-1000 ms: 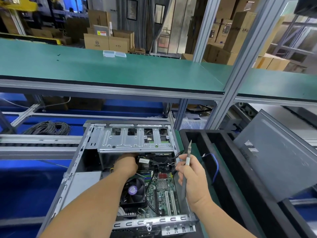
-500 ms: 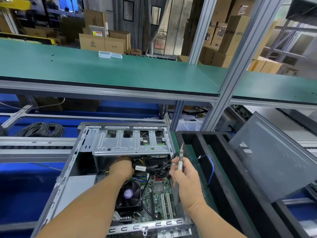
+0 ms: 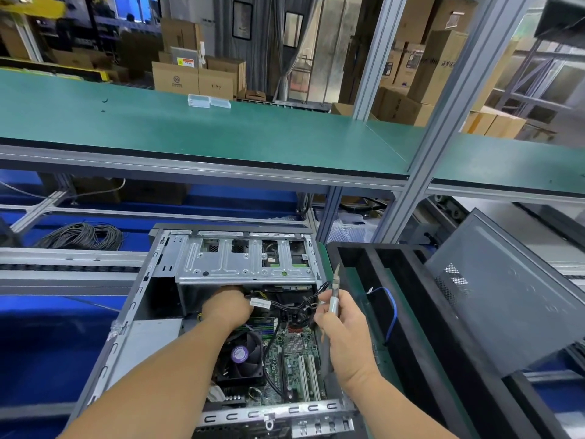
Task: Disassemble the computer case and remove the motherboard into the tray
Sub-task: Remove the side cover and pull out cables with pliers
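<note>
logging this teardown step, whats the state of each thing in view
computer case: side open, insides exposed
motherboard: in the case, cables across it
left hand: reaching under the drive cage, fingers hidden
right hand: grips a tool, tip up
tool: upright, held clear of the board
side panel: off, leaning tilted in the tray
tray: no motherboard inside

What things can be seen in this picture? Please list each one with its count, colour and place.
computer case: one, grey metal, open, low centre
drive cage: one, silver, far end of the case
motherboard: one, green, inside the case
cooler fan: one, black with purple label, on the motherboard
tray: one, black, right of the case
side panel: one, grey, leaning at the tray's right
blue cable: one, in the tray
cable coil: one, dark, far left
cardboard boxes: several, brown, background
left hand: one, among the cables under the drive cage
right hand: one, gripping pliers
</note>
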